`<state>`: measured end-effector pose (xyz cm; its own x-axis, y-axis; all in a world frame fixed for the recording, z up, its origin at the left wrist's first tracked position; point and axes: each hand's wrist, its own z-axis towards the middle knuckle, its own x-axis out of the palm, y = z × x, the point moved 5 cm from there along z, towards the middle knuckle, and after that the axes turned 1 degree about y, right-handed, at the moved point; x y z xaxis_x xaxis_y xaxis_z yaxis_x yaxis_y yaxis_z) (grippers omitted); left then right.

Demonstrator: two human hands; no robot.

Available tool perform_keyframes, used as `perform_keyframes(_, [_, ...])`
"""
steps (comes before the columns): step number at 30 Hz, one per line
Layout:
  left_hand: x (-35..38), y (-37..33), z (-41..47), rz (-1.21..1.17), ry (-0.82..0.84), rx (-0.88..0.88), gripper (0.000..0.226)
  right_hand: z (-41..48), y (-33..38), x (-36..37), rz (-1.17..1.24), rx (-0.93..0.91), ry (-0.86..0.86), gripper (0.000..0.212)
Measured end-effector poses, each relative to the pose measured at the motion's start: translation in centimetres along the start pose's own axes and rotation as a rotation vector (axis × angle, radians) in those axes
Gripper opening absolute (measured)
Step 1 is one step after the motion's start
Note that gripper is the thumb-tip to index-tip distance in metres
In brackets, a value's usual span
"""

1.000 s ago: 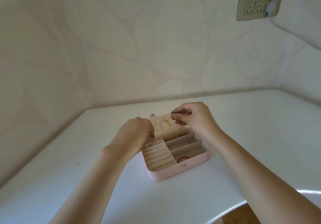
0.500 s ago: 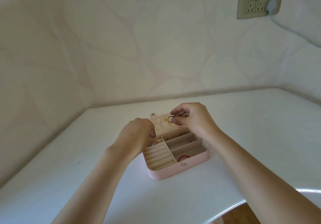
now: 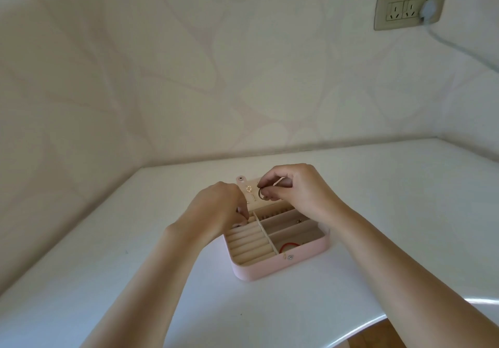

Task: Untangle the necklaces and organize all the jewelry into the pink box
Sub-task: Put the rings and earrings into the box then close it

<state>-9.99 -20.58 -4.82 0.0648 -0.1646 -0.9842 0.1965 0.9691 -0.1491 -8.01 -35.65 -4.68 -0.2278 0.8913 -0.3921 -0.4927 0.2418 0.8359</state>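
Observation:
The pink box (image 3: 280, 265) lies open on the white table (image 3: 135, 239), its beige lid (image 3: 252, 185) tilted back with small gold pieces (image 3: 249, 189) pinned inside. My right hand (image 3: 294, 188) hovers over the lid and pinches a thin dark ring (image 3: 262, 194) between thumb and fingers. My left hand (image 3: 216, 212) reaches into the back of the ring-roll rows (image 3: 249, 245), fingertips curled down; what they touch is hidden. A red cord bracelet (image 3: 289, 245) lies in the front right compartment. Tiny pieces (image 3: 299, 221) sit in a middle compartment.
Walls close off the table at the back and left. A wall socket (image 3: 407, 7) with a plug and grey cable sits high on the right. The table's curved front edge (image 3: 405, 320) runs at lower right, wooden floor showing below it.
My right hand has drawn slightly toward me, and the dark ring now shows in its pinch. My left hand has dipped deeper into the ring rows.

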Motion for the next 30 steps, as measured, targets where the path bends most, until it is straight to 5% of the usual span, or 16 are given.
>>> perform_keyframes(8, [-1.4,4.1,-0.3,-0.310,-0.104,-0.099,0.008,0.1,0.3,2.5,-0.190,-0.078,0.106,0.012])
perform_keyframes(15, [1.3,6.5,-0.5,-0.464,0.159,-0.216,0.021,0.0,-0.4,4.6,-0.380,-0.090,0.212,0.012])
perform_keyframes(21, [1.9,6.8,-0.3,-0.526,0.197,-0.215,0.022,-0.7,1.3,4.8,-0.459,-0.251,0.211,0.006])
perform_keyframes(30, [2.2,5.8,0.0,-0.639,0.208,-0.254,0.020,-0.4,-0.3,4.9,-0.494,-0.214,0.310,0.012])
